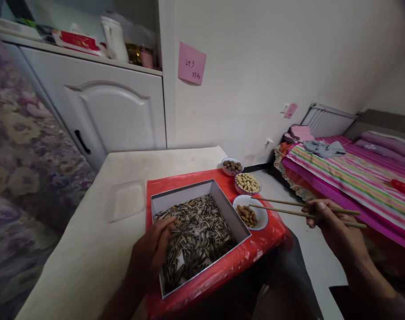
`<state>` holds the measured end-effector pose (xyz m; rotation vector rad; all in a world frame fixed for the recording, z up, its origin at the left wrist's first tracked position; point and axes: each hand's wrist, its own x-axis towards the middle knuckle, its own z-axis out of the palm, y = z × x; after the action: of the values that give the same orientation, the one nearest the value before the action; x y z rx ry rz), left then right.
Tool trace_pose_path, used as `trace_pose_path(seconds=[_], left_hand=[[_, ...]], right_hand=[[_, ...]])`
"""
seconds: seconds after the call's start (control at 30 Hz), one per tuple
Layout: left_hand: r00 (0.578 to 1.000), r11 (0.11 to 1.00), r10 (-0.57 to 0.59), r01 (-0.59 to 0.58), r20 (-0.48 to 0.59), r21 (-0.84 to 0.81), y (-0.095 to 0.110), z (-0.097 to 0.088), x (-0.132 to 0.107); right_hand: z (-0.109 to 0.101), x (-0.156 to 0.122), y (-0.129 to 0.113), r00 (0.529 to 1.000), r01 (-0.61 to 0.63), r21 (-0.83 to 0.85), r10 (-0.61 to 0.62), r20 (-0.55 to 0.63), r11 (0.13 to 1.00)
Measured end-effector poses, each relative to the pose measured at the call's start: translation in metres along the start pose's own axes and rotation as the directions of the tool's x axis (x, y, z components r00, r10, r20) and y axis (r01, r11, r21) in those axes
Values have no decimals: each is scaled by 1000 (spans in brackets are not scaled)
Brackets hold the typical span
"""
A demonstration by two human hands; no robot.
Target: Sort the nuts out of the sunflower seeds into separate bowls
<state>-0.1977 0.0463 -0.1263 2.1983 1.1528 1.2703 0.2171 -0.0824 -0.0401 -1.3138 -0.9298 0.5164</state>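
My right hand (335, 229) grips a pair of wooden chopsticks (282, 210). Their tips are slightly apart above a white bowl (264, 218) holding almond-like brown nuts (246, 216), and no nut shows between them. A shallow square box (229, 213) full of striped sunflower seeds (202, 226) lies left of the bowl. Over the box's left wall reaches my left hand (152, 246), fingers stretched out above the seeds; its thumb is hidden. A few brown pieces and a small white piece (180, 261) lie among the seeds.
Behind the white bowl stand a bowl of peanuts (248, 182) and a bowl of round brown nuts (232, 166). Everything rests on a red plastic cover (222, 262) over a cream-topped table (96, 231). A striped bed (342, 173) is at right, a white cabinet (119, 115) behind.
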Motion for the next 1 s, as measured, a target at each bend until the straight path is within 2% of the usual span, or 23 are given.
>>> trace_pose_path(seconds=[0.23, 0.37, 0.5, 0.7, 0.87, 1.0], left_hand=[[993, 998, 0, -7, 120, 59, 1, -7, 12], [966, 992, -94, 71, 240, 105, 16, -10, 25], [941, 986, -145, 111, 306, 125, 26, -6, 32], [957, 958, -136, 61, 255, 281, 25, 5, 29], [962, 949, -118, 37, 245, 312, 25, 6, 28], [958, 943, -117, 24, 261, 333, 24, 6, 28]], right_hand=[[-14, -1, -3, 1000, 21, 84, -22, 13, 996], [-25, -6, -8, 1000, 22, 108, -24, 16, 994], [-31, -13, -17, 998, 52, 130, -57, 35, 990], [-30, -18, -38, 986, 114, 171, -132, 98, 979], [-13, -18, -56, 966, 169, 213, -205, 159, 962], [2, -19, -63, 939, 169, 225, -226, 259, 959]])
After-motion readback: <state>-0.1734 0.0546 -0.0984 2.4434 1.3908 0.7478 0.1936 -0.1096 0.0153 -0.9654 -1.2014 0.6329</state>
